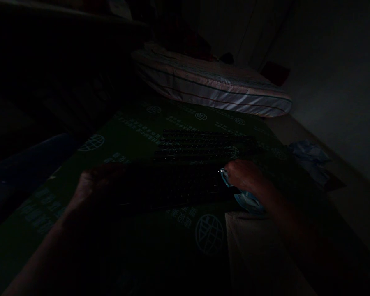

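The scene is very dark. A black keyboard (172, 185) lies on a green printed sheet (129, 131), and a second dark keyboard (203, 146) lies just behind it. My left hand (95, 181) rests at the near keyboard's left end, its fingers lost in shadow. My right hand (243, 174) is at the keyboard's right end, fingers curled around a small pale blue object (225, 176) that I cannot make out.
A striped pillow (212, 86) lies at the back on the same surface. Crumpled pale blue material (308, 154) sits at the right. A pale flat piece (249, 242) lies under my right forearm. A wall rises on the right.
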`<state>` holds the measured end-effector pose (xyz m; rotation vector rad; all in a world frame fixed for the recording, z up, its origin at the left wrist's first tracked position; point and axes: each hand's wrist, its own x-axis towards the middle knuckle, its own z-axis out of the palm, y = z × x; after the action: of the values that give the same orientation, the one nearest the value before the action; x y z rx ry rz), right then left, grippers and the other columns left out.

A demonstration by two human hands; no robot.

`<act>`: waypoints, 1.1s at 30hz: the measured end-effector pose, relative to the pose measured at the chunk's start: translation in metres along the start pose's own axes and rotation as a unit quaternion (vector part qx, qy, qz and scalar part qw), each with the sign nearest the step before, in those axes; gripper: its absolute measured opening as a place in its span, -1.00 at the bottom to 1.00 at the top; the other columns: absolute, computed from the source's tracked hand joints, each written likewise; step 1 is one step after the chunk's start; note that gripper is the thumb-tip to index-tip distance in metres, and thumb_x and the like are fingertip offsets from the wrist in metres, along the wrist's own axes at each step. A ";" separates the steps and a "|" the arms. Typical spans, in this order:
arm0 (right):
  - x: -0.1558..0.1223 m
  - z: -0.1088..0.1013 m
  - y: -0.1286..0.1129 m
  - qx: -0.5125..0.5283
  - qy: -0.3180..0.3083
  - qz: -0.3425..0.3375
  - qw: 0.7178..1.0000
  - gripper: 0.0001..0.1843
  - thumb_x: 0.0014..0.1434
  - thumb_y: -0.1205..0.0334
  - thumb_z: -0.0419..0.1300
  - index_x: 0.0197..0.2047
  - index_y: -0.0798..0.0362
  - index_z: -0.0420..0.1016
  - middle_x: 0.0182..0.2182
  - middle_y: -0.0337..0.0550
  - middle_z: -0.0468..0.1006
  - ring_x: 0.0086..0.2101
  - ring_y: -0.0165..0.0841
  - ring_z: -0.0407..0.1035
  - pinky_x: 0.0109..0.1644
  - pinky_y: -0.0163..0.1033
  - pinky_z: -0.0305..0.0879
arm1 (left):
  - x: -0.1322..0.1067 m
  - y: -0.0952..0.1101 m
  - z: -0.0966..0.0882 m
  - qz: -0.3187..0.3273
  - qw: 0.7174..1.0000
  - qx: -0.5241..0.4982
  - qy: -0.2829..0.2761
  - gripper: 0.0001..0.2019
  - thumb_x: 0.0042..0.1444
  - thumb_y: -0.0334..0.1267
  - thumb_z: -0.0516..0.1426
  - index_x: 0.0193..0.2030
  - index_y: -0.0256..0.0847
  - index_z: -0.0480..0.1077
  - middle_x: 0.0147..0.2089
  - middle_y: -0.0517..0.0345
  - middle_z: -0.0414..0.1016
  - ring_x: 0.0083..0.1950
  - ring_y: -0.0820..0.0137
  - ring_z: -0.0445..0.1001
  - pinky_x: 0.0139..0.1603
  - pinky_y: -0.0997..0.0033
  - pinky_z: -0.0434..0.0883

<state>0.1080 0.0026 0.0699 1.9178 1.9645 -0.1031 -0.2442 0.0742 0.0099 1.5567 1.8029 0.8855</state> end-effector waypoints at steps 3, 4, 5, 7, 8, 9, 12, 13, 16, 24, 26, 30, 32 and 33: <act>0.001 0.000 -0.001 -0.001 -0.007 0.001 1.000 -0.70 0.04 0.37 0.00 -0.26 0.11 0.54 -0.27 0.07 0.57 -0.28 -0.24 0.46 -0.33 -0.30 0.25 | -0.002 0.004 -0.001 -0.028 0.997 -0.053 -0.039 -0.54 -0.29 0.00 0.16 -0.23 -0.21 0.46 -0.28 0.08 0.55 -0.32 0.21 0.49 -0.43 0.37 0.43; 0.002 0.000 -0.002 -0.003 -0.008 -0.002 1.000 -0.70 0.04 0.37 0.00 -0.26 0.11 0.54 -0.27 0.08 0.57 -0.28 -0.23 0.46 -0.34 -0.30 0.25 | -0.002 0.005 -0.002 -0.032 0.997 -0.053 -0.039 -0.54 -0.29 -0.01 0.17 -0.22 -0.21 0.45 -0.27 0.08 0.54 -0.31 0.21 0.49 -0.42 0.37 0.43; 0.003 -0.001 -0.003 -0.004 -0.008 -0.006 1.000 -0.70 0.04 0.37 -0.01 -0.27 0.11 0.54 -0.27 0.08 0.57 -0.28 -0.22 0.47 -0.34 -0.28 0.25 | -0.002 0.005 -0.002 -0.034 0.997 -0.052 -0.042 -0.54 -0.28 -0.02 0.17 -0.21 -0.21 0.45 -0.27 0.09 0.54 -0.30 0.21 0.49 -0.42 0.38 0.43; 0.004 -0.001 -0.005 -0.005 -0.001 -0.014 1.000 -0.69 0.04 0.37 -0.01 -0.26 0.12 0.54 -0.28 0.10 0.57 -0.28 -0.19 0.46 -0.34 -0.26 0.26 | -0.002 0.005 -0.002 -0.036 0.997 -0.051 -0.039 -0.56 -0.27 -0.03 0.17 -0.22 -0.20 0.45 -0.28 0.11 0.54 -0.28 0.22 0.49 -0.40 0.40 0.42; 0.005 -0.001 -0.006 -0.005 0.001 -0.015 1.000 -0.68 0.03 0.37 -0.01 -0.25 0.12 0.54 -0.28 0.11 0.57 -0.27 -0.18 0.46 -0.34 -0.25 0.26 | -0.001 0.004 -0.002 -0.038 0.997 -0.051 -0.034 -0.57 -0.28 -0.03 0.18 -0.23 -0.20 0.45 -0.30 0.12 0.53 -0.29 0.23 0.48 -0.40 0.41 0.42; 0.005 -0.002 -0.007 -0.006 0.002 -0.015 1.000 -0.68 0.03 0.38 -0.01 -0.25 0.12 0.54 -0.28 0.11 0.57 -0.26 -0.18 0.46 -0.33 -0.25 0.26 | 0.000 0.003 -0.001 -0.038 0.997 -0.051 -0.031 -0.57 -0.28 -0.04 0.18 -0.24 -0.21 0.45 -0.30 0.12 0.53 -0.29 0.23 0.48 -0.40 0.41 0.42; 0.005 -0.002 -0.006 -0.001 -0.019 -0.016 1.000 -0.68 0.01 0.38 0.01 -0.24 0.11 0.55 -0.27 0.11 0.57 -0.28 -0.19 0.47 -0.35 -0.27 0.25 | 0.002 0.000 0.000 -0.044 0.997 -0.047 -0.035 -0.54 -0.30 -0.03 0.18 -0.22 -0.22 0.45 -0.28 0.08 0.53 -0.30 0.22 0.48 -0.42 0.40 0.42; 0.006 -0.002 -0.005 0.002 -0.029 -0.018 0.999 -0.68 0.00 0.37 0.01 -0.25 0.11 0.55 -0.28 0.10 0.57 -0.28 -0.20 0.47 -0.36 -0.27 0.25 | 0.002 0.000 0.000 -0.044 0.997 -0.046 -0.037 -0.54 -0.30 -0.03 0.19 -0.21 -0.22 0.45 -0.29 0.08 0.53 -0.30 0.22 0.48 -0.42 0.40 0.42; 0.007 -0.002 0.000 0.015 -0.042 -0.031 0.999 -0.69 0.00 0.36 0.01 -0.28 0.09 0.56 -0.28 0.07 0.57 -0.31 -0.23 0.47 -0.38 -0.29 0.22 | 0.001 0.003 0.001 -0.043 0.997 -0.051 -0.026 -0.58 -0.30 -0.05 0.19 -0.25 -0.21 0.46 -0.34 0.12 0.53 -0.33 0.26 0.47 -0.42 0.42 0.40; 0.007 -0.001 0.002 0.011 -0.042 -0.027 0.999 -0.71 0.02 0.37 0.02 -0.28 0.11 0.55 -0.29 0.05 0.57 -0.32 -0.28 0.46 -0.39 -0.33 0.19 | -0.004 0.008 0.002 -0.057 0.994 -0.092 -0.013 -0.58 -0.35 -0.06 0.21 -0.28 -0.20 0.47 -0.37 0.14 0.53 -0.37 0.26 0.47 -0.44 0.40 0.39; 0.006 -0.002 0.003 0.010 -0.049 -0.027 0.998 -0.72 0.03 0.37 0.02 -0.28 0.11 0.55 -0.29 0.05 0.57 -0.31 -0.28 0.46 -0.37 -0.33 0.20 | -0.004 0.006 0.003 -0.054 0.993 -0.100 -0.013 -0.57 -0.35 -0.05 0.20 -0.27 -0.21 0.47 -0.36 0.12 0.54 -0.37 0.24 0.48 -0.44 0.38 0.40; 0.005 -0.003 0.004 0.015 -0.052 -0.030 0.998 -0.73 0.02 0.38 0.03 -0.31 0.09 0.55 -0.30 0.03 0.57 -0.30 -0.28 0.45 -0.36 -0.33 0.20 | -0.001 0.003 0.003 -0.054 0.995 -0.079 -0.013 -0.55 -0.36 -0.04 0.20 -0.26 -0.21 0.47 -0.31 0.10 0.54 -0.34 0.24 0.48 -0.44 0.38 0.40; 0.005 -0.002 0.004 0.018 -0.042 -0.035 0.998 -0.73 0.02 0.37 0.02 -0.32 0.09 0.55 -0.31 0.03 0.57 -0.32 -0.27 0.45 -0.39 -0.32 0.18 | 0.000 0.003 0.002 -0.054 0.996 -0.068 -0.017 -0.55 -0.36 -0.04 0.19 -0.27 -0.21 0.47 -0.31 0.09 0.54 -0.34 0.23 0.48 -0.44 0.38 0.40; 0.006 -0.001 0.004 0.018 -0.037 -0.039 0.998 -0.73 0.02 0.36 0.02 -0.33 0.09 0.55 -0.31 0.04 0.57 -0.33 -0.26 0.46 -0.41 -0.32 0.18 | 0.000 0.004 0.002 -0.054 0.996 -0.064 -0.018 -0.55 -0.36 -0.03 0.19 -0.27 -0.20 0.47 -0.31 0.09 0.54 -0.34 0.23 0.48 -0.45 0.37 0.40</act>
<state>0.1121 0.0089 0.0702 1.8331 2.0007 -0.2293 -0.2400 0.0745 0.0120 1.3731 1.7514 0.8975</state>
